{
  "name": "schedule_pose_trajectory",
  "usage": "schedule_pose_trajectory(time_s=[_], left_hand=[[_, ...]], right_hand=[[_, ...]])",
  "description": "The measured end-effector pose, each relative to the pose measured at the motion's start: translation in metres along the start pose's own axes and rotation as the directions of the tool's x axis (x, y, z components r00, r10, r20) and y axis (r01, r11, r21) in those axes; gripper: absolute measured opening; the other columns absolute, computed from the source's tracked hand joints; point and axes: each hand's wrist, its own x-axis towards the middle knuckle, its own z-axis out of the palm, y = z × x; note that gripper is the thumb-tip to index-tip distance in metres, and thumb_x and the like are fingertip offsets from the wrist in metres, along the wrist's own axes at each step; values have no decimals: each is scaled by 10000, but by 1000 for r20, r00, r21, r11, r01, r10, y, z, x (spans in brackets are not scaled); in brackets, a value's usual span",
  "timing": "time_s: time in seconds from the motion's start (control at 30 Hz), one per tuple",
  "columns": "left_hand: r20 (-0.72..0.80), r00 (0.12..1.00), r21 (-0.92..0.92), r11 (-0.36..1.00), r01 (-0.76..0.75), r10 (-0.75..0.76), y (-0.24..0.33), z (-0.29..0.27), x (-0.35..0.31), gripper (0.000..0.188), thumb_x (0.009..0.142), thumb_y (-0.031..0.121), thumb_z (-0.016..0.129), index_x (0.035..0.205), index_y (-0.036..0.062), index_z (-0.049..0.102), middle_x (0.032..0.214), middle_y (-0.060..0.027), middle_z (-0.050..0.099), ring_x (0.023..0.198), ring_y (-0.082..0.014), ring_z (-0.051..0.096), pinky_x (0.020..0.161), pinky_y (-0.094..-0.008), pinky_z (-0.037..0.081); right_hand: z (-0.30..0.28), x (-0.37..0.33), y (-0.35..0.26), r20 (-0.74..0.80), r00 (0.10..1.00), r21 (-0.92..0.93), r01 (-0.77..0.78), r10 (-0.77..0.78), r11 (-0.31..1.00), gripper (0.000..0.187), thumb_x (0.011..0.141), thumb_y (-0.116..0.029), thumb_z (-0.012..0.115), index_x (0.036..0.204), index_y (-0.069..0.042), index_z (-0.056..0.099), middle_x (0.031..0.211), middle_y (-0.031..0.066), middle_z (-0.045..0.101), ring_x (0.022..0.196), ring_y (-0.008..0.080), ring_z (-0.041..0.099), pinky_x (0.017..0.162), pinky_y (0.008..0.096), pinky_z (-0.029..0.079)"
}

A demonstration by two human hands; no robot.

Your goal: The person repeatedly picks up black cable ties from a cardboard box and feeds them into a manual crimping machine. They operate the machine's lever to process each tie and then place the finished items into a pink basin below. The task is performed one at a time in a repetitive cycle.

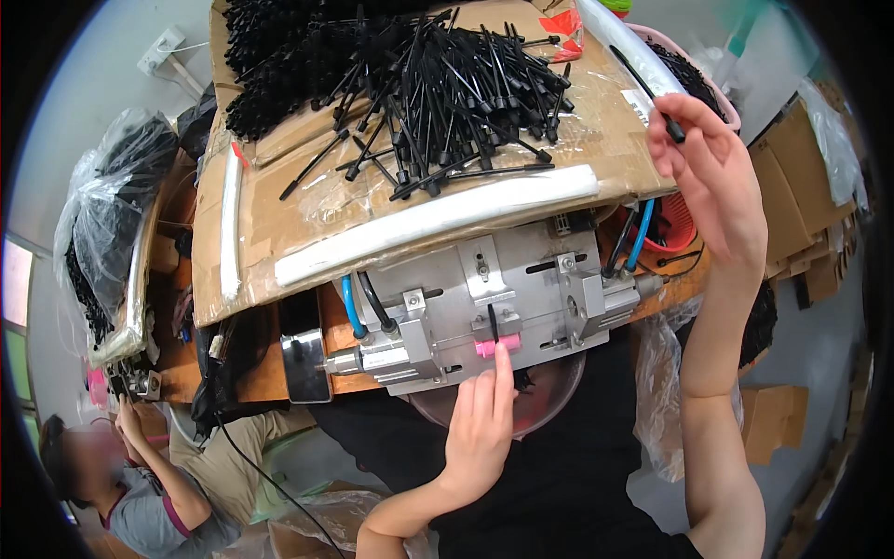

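My right hand (715,177) is raised at the right, pinching a thin black plastic rod (643,82) by its thicker end. The rod slants up and to the left over the cardboard edge. My left hand (480,424) is at the front of a metal fixture (456,275), its index finger stretched out and the others loosely bent. That fingertip touches a pink block (486,347) at the fixture's middle. Another black rod (493,321) stands in the fixture just behind the block. Whether the left fingertip also touches this rod is hidden.
Behind the fixture, a cardboard sheet (270,224) bears a heap of black rods (447,93). Air cylinders (386,359) with hoses flank the fixture. A phone (305,349) lies at the left, a clear bowl (559,396) sits below. Another person (158,484) works at lower left.
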Motion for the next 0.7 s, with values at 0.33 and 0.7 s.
schedule_pose_trajectory(time_s=[0.33, 0.7], left_hand=[[40, 999, 4, 1000, -5, 5, -3, 14, 1, 736, 722, -54, 588, 1418, -119, 359, 1004, -128, 524, 873, -243, 521, 824, -323, 487], [-48, 994, -210, 974, 84, -96, -3, -28, -6, 725, 770, -65, 709, 1425, -72, 396, 1149, -162, 542, 980, -297, 529, 770, -351, 506]], right_hand=[[38, -87, 17, -96, 979, -312, 140, -178, 940, 235, 820, 93, 674, 1039, 27, 617, 959, 133, 675, 891, 182, 636, 808, 295, 507], [96, -179, 89, 311, 950, -648, 237, -33, 724, 641, 741, 25, 745, 1334, 74, 505, 760, 101, 553, 666, 241, 550, 612, 360, 481]])
